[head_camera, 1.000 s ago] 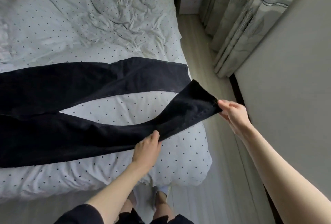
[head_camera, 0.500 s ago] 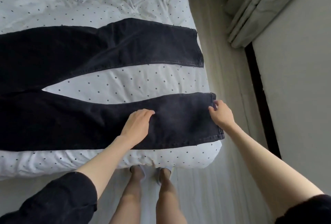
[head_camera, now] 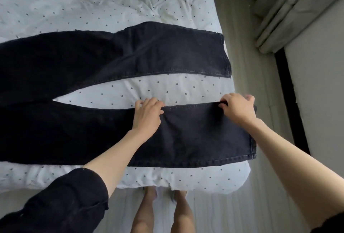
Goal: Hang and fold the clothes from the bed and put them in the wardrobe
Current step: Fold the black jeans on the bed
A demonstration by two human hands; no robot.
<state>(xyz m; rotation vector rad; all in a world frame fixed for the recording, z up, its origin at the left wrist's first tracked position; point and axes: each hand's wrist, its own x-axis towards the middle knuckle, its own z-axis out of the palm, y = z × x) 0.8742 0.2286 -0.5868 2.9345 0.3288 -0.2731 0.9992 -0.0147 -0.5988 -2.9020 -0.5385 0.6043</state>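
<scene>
1. I see the black jeans spread flat on the bed, their two legs splayed apart and running toward the bed's right edge, with a wedge of dotted white cover showing between them
2. My left hand sits on the upper seam of the near leg, midway along it, fingers curled over the edge and gripping the denim
3. My right hand is at the far corner of the same leg's hem, thumb and fingers pinching the fabric there
4. The near leg lies smooth between my two hands; its hem reaches the mattress's right edge
5. The far leg rests untouched, its hem also near that edge
6. A curtain hangs at upper right above the floor beside the bed
</scene>
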